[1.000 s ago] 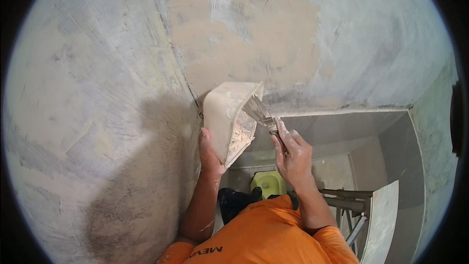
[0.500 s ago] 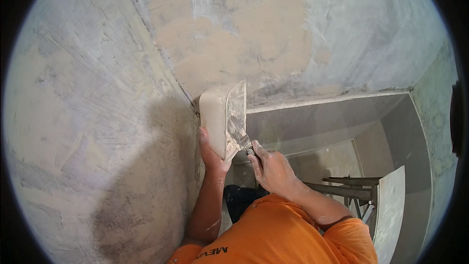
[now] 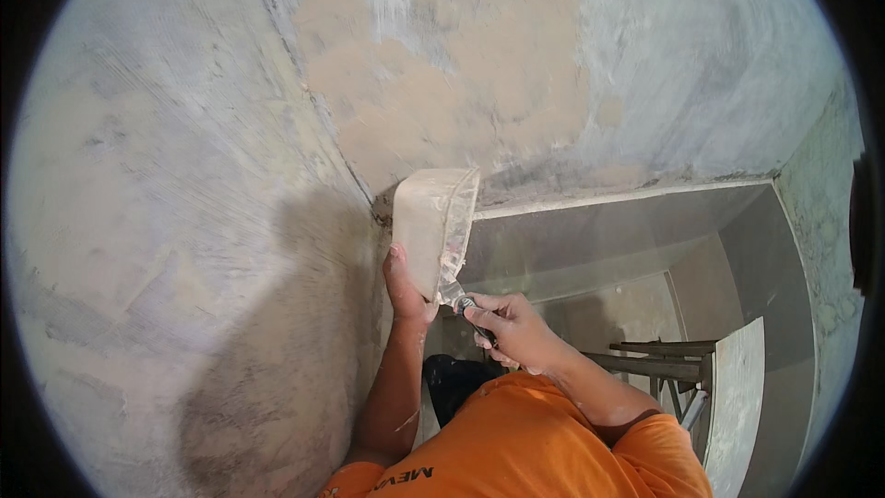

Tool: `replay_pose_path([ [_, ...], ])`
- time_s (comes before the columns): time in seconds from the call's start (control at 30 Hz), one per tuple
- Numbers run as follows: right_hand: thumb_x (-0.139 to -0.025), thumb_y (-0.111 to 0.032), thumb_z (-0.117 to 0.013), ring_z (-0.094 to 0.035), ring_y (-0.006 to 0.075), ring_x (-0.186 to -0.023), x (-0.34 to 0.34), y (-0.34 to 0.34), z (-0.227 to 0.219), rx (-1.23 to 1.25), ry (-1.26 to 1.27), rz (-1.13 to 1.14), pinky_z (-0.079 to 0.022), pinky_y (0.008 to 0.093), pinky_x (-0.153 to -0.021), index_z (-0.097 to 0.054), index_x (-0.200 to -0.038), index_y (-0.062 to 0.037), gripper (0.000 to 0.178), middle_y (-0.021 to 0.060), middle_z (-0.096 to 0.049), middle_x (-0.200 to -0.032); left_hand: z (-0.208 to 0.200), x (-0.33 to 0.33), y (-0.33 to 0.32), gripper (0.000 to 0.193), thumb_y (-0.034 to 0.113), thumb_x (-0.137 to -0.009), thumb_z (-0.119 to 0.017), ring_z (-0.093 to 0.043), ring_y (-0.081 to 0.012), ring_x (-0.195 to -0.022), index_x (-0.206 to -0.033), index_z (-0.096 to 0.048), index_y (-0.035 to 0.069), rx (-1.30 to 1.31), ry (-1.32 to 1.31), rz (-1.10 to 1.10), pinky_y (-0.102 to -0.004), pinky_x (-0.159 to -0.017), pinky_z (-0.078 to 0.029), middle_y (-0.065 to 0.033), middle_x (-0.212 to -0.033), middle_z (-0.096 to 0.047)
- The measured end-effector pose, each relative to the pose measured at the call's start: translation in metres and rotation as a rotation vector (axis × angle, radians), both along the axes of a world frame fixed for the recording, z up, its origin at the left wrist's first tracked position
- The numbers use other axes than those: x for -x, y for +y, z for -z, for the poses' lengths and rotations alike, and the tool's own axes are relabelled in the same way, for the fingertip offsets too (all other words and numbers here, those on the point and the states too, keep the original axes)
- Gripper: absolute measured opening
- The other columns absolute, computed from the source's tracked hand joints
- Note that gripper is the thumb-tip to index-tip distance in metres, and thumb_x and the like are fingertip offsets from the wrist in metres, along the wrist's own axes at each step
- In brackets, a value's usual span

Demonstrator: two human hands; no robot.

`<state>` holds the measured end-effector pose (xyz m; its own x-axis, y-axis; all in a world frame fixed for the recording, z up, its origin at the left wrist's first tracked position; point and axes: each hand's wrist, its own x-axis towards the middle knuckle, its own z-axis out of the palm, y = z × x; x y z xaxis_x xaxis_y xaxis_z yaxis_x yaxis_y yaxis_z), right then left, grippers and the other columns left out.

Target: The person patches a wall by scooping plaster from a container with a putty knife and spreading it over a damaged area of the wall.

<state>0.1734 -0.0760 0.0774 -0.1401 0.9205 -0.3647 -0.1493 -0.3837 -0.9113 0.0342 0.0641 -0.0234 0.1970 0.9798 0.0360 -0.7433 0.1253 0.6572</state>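
My left hand (image 3: 406,290) grips a whitish rectangular mud pan (image 3: 421,231) from below, its open side tilted toward the right. My right hand (image 3: 512,327) is closed round the dark handle of a putty knife (image 3: 478,317), and the metal blade reaches into the lower end of the pan. Pale filler clings to the pan's rim and the blade. How much lies inside is hidden by the tilt. White dust and smears coat both hands.
A wall patch of beige filler (image 3: 489,65) spreads above the pan. Grey plastered wall (image 3: 138,221) rises on the left, meeting the other in a corner. Lower right are a recess with tiled walls (image 3: 572,240), a metal frame (image 3: 659,364) and a pale board (image 3: 737,406).
The pan has turned further away, showing less of its inside, and moved slightly right and down. My right hand has drawn the putty knife lower, toward the pan's near end.
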Motion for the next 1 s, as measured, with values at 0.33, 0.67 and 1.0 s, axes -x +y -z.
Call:
replay_pose_path([
  [0.33,-0.105,-0.025,-0.056,-0.037,0.0057,-0.040,-0.012,-0.008,0.011,0.086,0.506,0.100,-0.024,0.0218,-0.036,-0.060,-0.129,-0.0064,0.031,0.0013,-0.052,-0.064,-0.011,-0.004,-0.003,0.067,0.057,-0.104,-0.045,-0.056,-0.0292,-0.127,-0.145,-0.046,0.004,0.028,-0.089,0.107,-0.0467,-0.107,-0.046,-0.0117,-0.140,-0.056],
  [0.67,-0.094,-0.005,-0.067,-0.060,0.0192,-0.072,-0.027,-0.005,0.020,-0.566,-0.440,0.387,-0.050,0.0316,-0.066,-0.061,-0.131,0.0032,0.038,0.0087,-0.065,-0.087,-0.043,-0.013,-0.023,0.070,0.062,-0.105,-0.038,-0.053,-0.0285,-0.132,-0.152,-0.042,0.011,0.146,-0.219,0.025,-0.0452,-0.112,-0.041,-0.0094,-0.146,-0.053],
  [1.0,-0.079,-0.003,-0.068,-0.068,0.0361,-0.083,-0.026,-0.034,0.005,-0.700,-1.237,-0.060,-0.058,0.0443,-0.071,-0.056,-0.145,-0.0112,0.067,0.0164,-0.068,-0.105,-0.069,0.001,-0.025,0.069,0.062,-0.103,-0.041,-0.063,-0.0317,-0.113,-0.146,-0.049,0.009,0.164,-0.205,0.064,-0.0522,-0.096,-0.051,-0.0118,-0.130,-0.062],
])
